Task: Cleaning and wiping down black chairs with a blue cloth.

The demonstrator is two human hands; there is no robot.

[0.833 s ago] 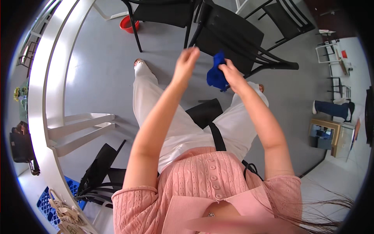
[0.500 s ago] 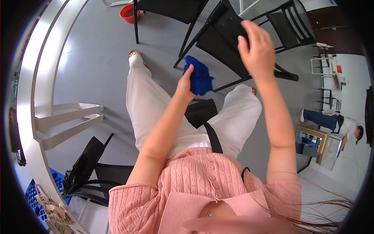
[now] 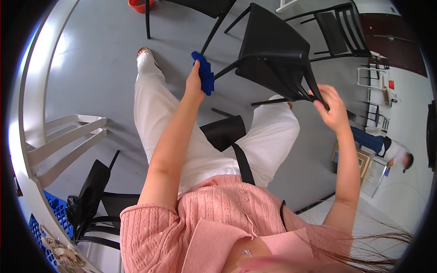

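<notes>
A crumpled blue cloth (image 3: pixel 205 75) is in my left hand (image 3: pixel 195 84), which is closed round its near side, with the thumb on top. My right hand (image 3: pixel 334 109) has its fingers wrapped over the top corner of the backrest of a black chair (image 3: pixel 273 38). This chair is tilted, its seat at the far side and its slatted back toward my right hand. The cloth hangs just left of one of the chair's legs. Part of my right palm and the gripped edge are hidden by the fingers.
Another black chair (image 3: pixel 200 5) stands at the far left, beside a red basin (image 3: pixel 140 5). A third black chair (image 3: pixel 334 34) is at the far right. White rails (image 3: pixel 68 136) stand on my left, near a black folded chair (image 3: pixel 93 191). A person (image 3: pixel 375 141) works at the right.
My right hand has come down and right and taken hold of the chair's backrest. The chair has turned and tilted. My left hand with the cloth has shifted left.
</notes>
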